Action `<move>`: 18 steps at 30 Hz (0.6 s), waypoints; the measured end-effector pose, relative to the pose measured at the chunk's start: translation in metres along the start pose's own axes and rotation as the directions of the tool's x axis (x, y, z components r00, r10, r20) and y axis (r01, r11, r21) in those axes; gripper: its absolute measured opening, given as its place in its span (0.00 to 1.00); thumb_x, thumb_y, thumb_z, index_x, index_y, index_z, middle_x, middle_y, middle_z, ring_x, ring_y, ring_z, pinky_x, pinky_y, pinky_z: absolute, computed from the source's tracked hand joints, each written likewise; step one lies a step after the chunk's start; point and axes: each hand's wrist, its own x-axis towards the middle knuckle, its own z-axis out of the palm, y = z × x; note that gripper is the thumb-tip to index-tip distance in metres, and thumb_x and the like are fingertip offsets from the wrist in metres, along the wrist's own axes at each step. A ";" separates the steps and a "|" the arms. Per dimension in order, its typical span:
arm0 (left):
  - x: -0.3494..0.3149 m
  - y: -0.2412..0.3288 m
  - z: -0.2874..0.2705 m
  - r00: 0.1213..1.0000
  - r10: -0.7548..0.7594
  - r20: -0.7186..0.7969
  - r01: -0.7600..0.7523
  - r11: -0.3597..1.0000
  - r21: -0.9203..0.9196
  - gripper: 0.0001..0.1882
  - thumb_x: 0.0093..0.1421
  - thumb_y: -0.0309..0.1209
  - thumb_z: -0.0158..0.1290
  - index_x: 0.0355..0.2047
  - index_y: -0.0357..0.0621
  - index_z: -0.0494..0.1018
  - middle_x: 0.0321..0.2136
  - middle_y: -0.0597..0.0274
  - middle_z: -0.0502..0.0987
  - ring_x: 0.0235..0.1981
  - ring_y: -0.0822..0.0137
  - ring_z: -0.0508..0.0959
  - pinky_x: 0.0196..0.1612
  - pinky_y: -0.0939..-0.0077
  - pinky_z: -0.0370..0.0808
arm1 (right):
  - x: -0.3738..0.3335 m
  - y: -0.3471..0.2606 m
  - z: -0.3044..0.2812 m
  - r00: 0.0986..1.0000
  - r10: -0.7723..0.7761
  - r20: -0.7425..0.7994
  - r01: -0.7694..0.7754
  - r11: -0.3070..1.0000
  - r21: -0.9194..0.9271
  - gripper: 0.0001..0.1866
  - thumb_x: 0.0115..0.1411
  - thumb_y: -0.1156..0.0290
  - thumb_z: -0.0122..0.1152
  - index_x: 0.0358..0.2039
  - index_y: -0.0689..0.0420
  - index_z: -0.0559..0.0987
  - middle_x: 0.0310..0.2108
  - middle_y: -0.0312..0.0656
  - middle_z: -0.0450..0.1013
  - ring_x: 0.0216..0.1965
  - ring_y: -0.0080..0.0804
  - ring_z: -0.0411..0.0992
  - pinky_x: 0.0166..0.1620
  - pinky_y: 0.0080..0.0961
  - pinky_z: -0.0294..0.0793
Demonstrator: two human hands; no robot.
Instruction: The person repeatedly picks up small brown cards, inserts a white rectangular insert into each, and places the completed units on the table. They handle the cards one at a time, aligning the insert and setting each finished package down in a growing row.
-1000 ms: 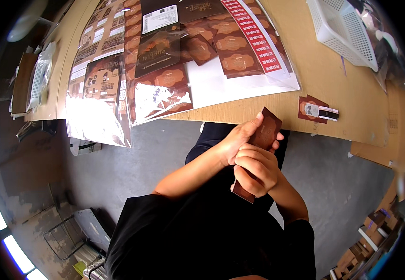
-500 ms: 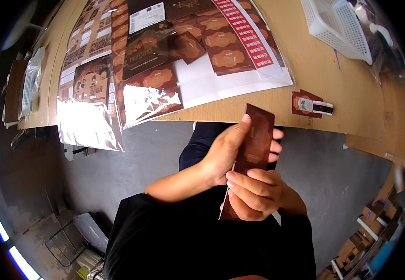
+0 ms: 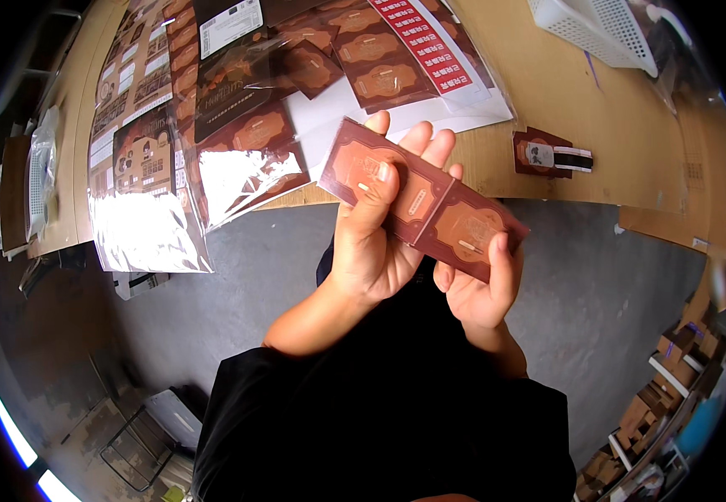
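Observation:
Between my two hands is a long brown card strip [image 3: 478,219] with tan decorative panels and a crease across its middle. It slants down from upper left to right, just off the table's front edge. My left hand [image 3: 369,226] grips the left half, thumb on top and fingers behind. The right end is pinched by my right hand [image 3: 487,284], thumb on the face and the other fingers partly hidden beneath. Beyond lie similar brown cards [image 3: 384,79] under clear plastic, beside a strip of red labels [image 3: 430,46].
Glossy plastic-covered printed sheets [image 3: 133,92] overhang the wooden table's [image 3: 547,88] front edge at left. A small brown card bundle [image 3: 539,155] with a black-and-white band lies right of my hands. A white perforated basket [image 3: 605,33] stands at the far right. Cardboard boxes [image 3: 643,410] fill shelving lower right.
The card strip has swung from nearly upright to a slant across, its tan-panelled face turned up, and risen toward the table. My right hand has shifted from its lower part to its right end.

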 end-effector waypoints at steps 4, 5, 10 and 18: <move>0.003 0.007 -0.001 0.985 -0.168 -0.041 0.161 0.977 -0.137 0.24 0.58 0.28 0.45 0.54 0.50 0.53 0.51 0.55 0.61 0.56 0.56 0.59 0.57 0.60 0.60 | -0.001 -0.007 -0.011 0.997 0.056 -0.049 -0.056 0.998 0.008 0.20 0.59 0.61 0.37 0.43 0.66 0.63 0.29 0.48 0.70 0.13 0.26 0.64 0.11 0.16 0.60; 0.003 0.008 0.000 0.976 -0.210 -0.055 0.198 0.966 -0.164 0.24 0.58 0.28 0.45 0.54 0.50 0.53 0.51 0.55 0.61 0.56 0.56 0.59 0.57 0.61 0.60 | 0.003 -0.011 -0.015 0.999 0.045 0.013 -0.045 0.999 -0.003 0.20 0.59 0.61 0.38 0.43 0.66 0.63 0.30 0.48 0.70 0.12 0.26 0.63 0.10 0.15 0.59; 0.008 0.021 0.005 0.992 -0.126 -0.008 0.127 0.991 0.054 0.23 0.58 0.28 0.44 0.53 0.39 0.53 0.49 0.51 0.63 0.52 0.54 0.63 0.54 0.62 0.64 | 0.008 -0.017 -0.028 0.995 0.082 0.056 -0.078 0.994 -0.081 0.17 0.58 0.65 0.42 0.41 0.67 0.62 0.29 0.50 0.69 0.12 0.27 0.63 0.10 0.16 0.60; 0.027 0.042 0.009 0.994 -0.096 0.052 0.087 0.984 0.155 0.19 0.58 0.26 0.44 0.49 0.33 0.57 0.40 0.56 0.68 0.48 0.57 0.69 0.50 0.66 0.70 | 0.017 -0.004 -0.014 0.983 -0.127 0.131 0.149 0.975 -0.167 0.12 0.60 0.71 0.40 0.36 0.70 0.65 0.24 0.49 0.69 0.14 0.27 0.65 0.16 0.19 0.64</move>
